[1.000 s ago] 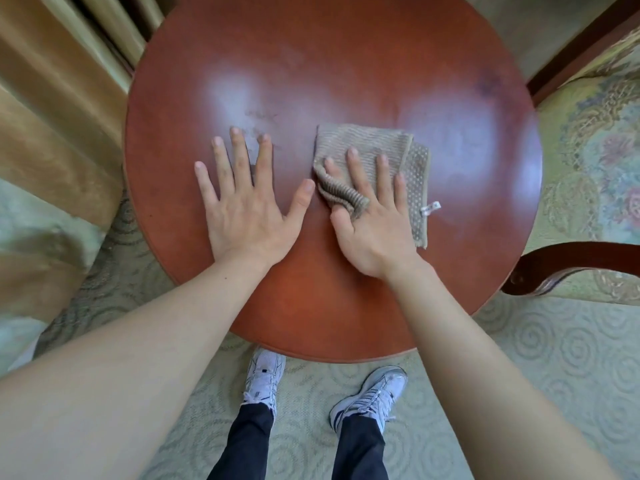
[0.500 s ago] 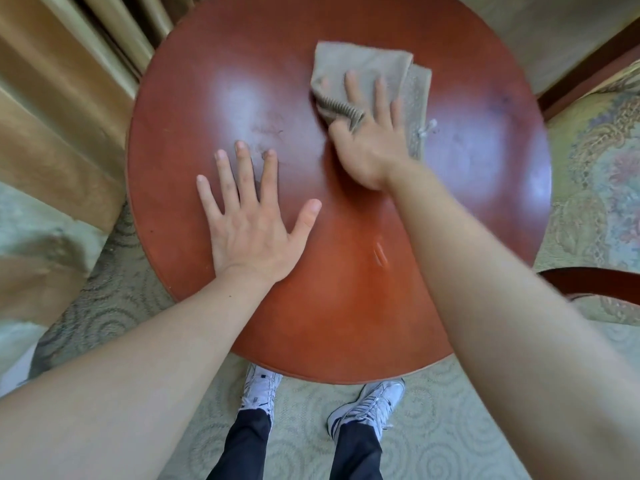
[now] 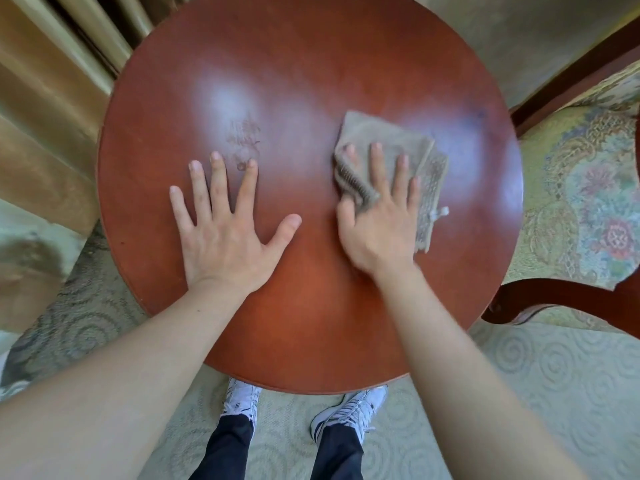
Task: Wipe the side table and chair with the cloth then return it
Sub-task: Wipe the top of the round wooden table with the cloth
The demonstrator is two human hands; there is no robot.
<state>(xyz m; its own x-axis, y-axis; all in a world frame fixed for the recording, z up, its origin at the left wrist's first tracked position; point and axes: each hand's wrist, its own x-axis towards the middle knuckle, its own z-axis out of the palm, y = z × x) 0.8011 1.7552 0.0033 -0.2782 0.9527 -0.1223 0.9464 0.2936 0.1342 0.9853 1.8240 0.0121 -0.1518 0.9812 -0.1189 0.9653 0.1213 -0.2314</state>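
1. Round side table [image 3: 304, 323], reddish wood, glossy, seen from above. Person stood at its near edge, both bare forearms reaching in over the top.
2. Left hand [image 3: 227, 233] lay flat on the wood left of centre, fingers spread, thumb out toward the middle. It gripped nothing; probably only bracing.
3. Right hand [image 3: 379, 223] lay palm-down on the cloth [image 3: 384, 140], fingers extended and slightly fanned, pressing it to the table. No pinch. A ribbed fold of the cloth bunched up against the thumb side.
4. Cloth was grey-brown, folded to a rough rectangle, on the right half of the top. Its long axis ran away from the person, tilted a little. It showed beyond the fingertips and past the little-finger side, where a small white tag [image 3: 438, 213] stuck out.
5. Faint smudge [image 3: 244, 140] on the wood just beyond the left fingertips, to the left of the cloth, apart from it.
6. Judgement: table wiping was mid-course. The smudge lay leftward of the cloth, so the coming stroke would likely run that way, with the left hand close beside its path.
7. Chair [image 3: 575, 188], floral seat and dark wooden arm, stood just right of the table, nearer the right hand. Not yet wiped, as far as could be judged.
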